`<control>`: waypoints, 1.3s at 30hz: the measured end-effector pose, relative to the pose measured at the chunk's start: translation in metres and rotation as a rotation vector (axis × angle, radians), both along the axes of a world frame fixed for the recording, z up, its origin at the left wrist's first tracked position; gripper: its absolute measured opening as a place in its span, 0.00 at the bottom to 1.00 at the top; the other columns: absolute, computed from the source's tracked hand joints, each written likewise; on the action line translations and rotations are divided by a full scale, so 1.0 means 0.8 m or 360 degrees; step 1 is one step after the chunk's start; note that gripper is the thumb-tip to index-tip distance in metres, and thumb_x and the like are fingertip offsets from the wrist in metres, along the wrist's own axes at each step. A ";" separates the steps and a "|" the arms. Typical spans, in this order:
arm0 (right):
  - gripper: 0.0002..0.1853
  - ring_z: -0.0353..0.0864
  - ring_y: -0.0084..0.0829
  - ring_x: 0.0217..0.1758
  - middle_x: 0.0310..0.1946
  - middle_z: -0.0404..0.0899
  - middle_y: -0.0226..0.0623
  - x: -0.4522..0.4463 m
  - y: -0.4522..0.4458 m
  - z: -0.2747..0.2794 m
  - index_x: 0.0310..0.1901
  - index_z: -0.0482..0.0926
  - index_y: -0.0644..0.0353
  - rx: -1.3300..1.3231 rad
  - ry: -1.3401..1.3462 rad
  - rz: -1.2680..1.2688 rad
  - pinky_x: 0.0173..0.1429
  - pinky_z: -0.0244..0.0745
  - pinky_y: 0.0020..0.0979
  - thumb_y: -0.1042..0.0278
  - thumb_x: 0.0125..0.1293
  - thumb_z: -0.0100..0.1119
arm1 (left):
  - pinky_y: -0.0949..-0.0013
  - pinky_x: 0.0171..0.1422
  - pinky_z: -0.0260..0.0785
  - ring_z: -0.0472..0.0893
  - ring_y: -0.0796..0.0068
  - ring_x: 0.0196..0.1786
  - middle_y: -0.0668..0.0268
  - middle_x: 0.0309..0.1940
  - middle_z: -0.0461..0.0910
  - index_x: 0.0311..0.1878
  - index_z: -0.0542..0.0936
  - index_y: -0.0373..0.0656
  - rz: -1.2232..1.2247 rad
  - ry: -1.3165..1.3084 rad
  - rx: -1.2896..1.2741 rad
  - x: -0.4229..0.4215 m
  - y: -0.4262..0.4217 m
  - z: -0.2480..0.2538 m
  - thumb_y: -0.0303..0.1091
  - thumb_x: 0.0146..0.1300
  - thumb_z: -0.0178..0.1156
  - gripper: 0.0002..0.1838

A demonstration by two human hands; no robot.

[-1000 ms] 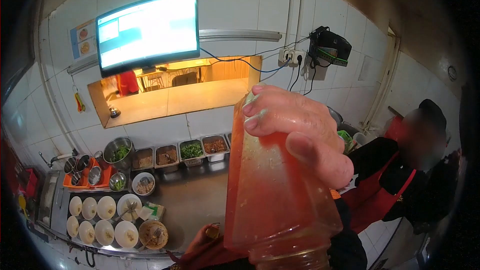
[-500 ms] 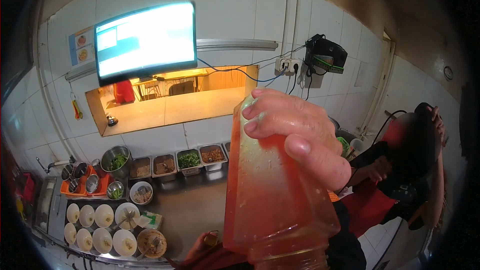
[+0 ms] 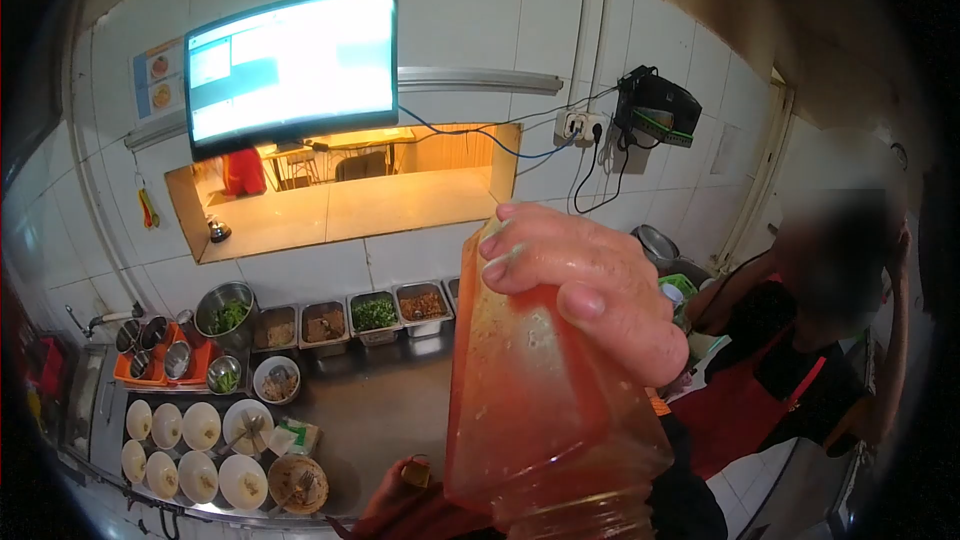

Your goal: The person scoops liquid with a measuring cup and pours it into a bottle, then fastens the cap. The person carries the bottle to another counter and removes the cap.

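A large transparent bottle (image 3: 540, 410) with a reddish tint and drops on its wall fills the lower middle, close to the camera, its threaded neck at the bottom of the view. My right hand (image 3: 590, 285) is wrapped round the bottle's upper end, fingers on its left edge and thumb across the near side. Lower down, left of the bottle, my left hand (image 3: 392, 493) is closed on a small yellowish-brown object (image 3: 416, 473) too small to name. The bottle hides part of the counter.
Several white bowls (image 3: 198, 478) stand at the counter's left, beside a brown-smeared bowl (image 3: 298, 485). Metal trays of toppings (image 3: 373, 314) line the wall near a metal pot (image 3: 226, 310). A screen (image 3: 292, 70) hangs above a hatch. Another person (image 3: 770, 380) stands at right.
The view has shifted slightly. My right hand still holds the bottle in much the same pose. The other person at right has raised an arm to the head and turned.
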State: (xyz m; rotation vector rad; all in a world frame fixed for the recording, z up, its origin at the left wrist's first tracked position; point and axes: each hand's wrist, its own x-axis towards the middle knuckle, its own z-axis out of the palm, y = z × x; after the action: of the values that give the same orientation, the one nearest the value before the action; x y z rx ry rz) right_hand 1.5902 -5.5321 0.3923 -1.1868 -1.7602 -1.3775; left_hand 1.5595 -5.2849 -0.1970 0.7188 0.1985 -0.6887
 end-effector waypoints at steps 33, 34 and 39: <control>0.35 0.83 0.30 0.46 0.45 0.82 0.43 -0.221 -0.138 -0.459 0.56 0.71 0.67 0.0556 0.2735 -0.1509 0.53 0.78 0.31 0.69 0.45 0.77 | 0.64 0.56 0.71 0.80 0.65 0.51 0.61 0.50 0.78 0.59 0.73 0.38 -0.0906 -0.1219 0.0641 0.017 -0.064 0.284 0.46 0.61 0.64 0.29; 0.35 0.83 0.30 0.46 0.45 0.82 0.43 -0.229 -0.143 -0.462 0.56 0.71 0.67 0.0629 0.2746 -0.1467 0.54 0.78 0.32 0.70 0.44 0.77 | 0.62 0.55 0.71 0.80 0.64 0.49 0.61 0.48 0.78 0.58 0.74 0.39 -0.1100 -0.1491 0.0724 0.024 -0.085 0.312 0.45 0.59 0.66 0.28; 0.33 0.80 0.30 0.48 0.47 0.79 0.43 -0.276 -0.178 -0.473 0.54 0.70 0.67 0.0687 0.2719 -0.1537 0.52 0.76 0.32 0.77 0.45 0.74 | 0.64 0.44 0.68 0.78 0.67 0.39 0.64 0.33 0.74 0.47 0.78 0.46 -0.1257 -0.2754 0.0722 -0.026 -0.199 0.429 0.42 0.52 0.67 0.20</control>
State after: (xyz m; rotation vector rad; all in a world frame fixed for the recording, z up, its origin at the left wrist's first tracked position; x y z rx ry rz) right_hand 1.3695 -5.6748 0.0139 -1.9931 0.3270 -0.4816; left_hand 1.5390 -5.4438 0.1463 1.6187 -1.6328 -0.5262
